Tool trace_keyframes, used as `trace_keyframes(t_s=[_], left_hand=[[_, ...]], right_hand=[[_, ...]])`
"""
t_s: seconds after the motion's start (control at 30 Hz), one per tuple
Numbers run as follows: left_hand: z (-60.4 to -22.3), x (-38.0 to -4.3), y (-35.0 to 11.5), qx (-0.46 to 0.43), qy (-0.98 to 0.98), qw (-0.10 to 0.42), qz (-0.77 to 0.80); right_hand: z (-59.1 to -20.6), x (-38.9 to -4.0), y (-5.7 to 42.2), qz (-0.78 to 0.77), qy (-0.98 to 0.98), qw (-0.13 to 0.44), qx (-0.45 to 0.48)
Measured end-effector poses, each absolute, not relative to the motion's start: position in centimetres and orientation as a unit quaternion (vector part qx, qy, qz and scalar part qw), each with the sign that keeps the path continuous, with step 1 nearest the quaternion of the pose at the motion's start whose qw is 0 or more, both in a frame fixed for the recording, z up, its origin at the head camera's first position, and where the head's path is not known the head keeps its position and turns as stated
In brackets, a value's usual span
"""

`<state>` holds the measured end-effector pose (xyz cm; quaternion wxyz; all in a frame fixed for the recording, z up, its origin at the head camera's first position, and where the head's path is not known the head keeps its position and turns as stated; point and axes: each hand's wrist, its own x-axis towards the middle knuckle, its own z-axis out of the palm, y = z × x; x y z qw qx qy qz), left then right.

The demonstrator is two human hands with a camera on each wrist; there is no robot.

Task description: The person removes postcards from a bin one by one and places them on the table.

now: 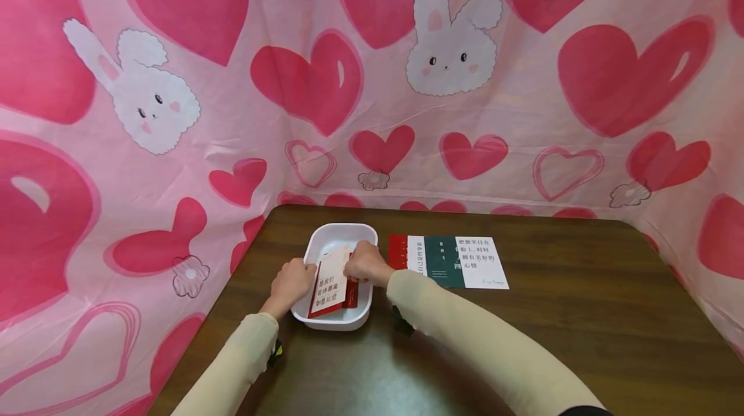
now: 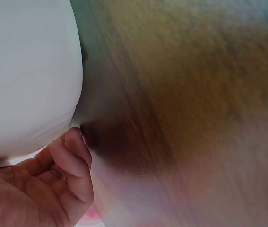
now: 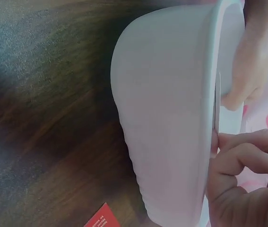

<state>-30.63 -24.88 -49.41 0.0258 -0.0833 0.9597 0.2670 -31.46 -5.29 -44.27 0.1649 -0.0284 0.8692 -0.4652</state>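
A white plastic basin (image 1: 340, 324) stands on the table, with printed cards inside it. My left hand (image 1: 292, 283) grips the basin's left rim, its curled fingers against the outer wall in the left wrist view. A cream card with dark characters (image 1: 330, 283) leans inside, over red cards (image 1: 351, 293). At the basin's right side, my right hand (image 1: 366, 262) pinches the cream card by its upper right edge. The right wrist view shows that card edge-on, just inside the rim, at the fingertips (image 3: 214, 143). The basin wall hides the rest of it.
Right of the basin, several cards overlap in a row: a red one (image 1: 398, 245), a dark green one (image 1: 440, 261) and a white one with characters (image 1: 481, 264). The brown wooden table (image 1: 581, 312) is backed by a pink cloth with hearts and rabbits (image 1: 453, 48).
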Motion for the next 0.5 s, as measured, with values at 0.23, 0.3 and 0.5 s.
trace_keyframes(t_s=[0.23,0.3,0.5], left_hand=[[-49.43,-30.59,-24.93,-0.083,0.959,0.025,0.271],[-49.45,-30.60,-24.94,-0.081,0.959,0.024,0.271],[-49.38,-30.59,-24.90,-0.082,0.961,0.021,0.265]], right_hand=[[-44.58,-31.34,-5.02,-0.483,0.861,0.157,-0.019],[-44.58,-31.27,-4.87,-0.492,0.856,0.157,-0.019],[-44.42,-31.17,-4.49,-0.502,0.851,0.153,-0.017]])
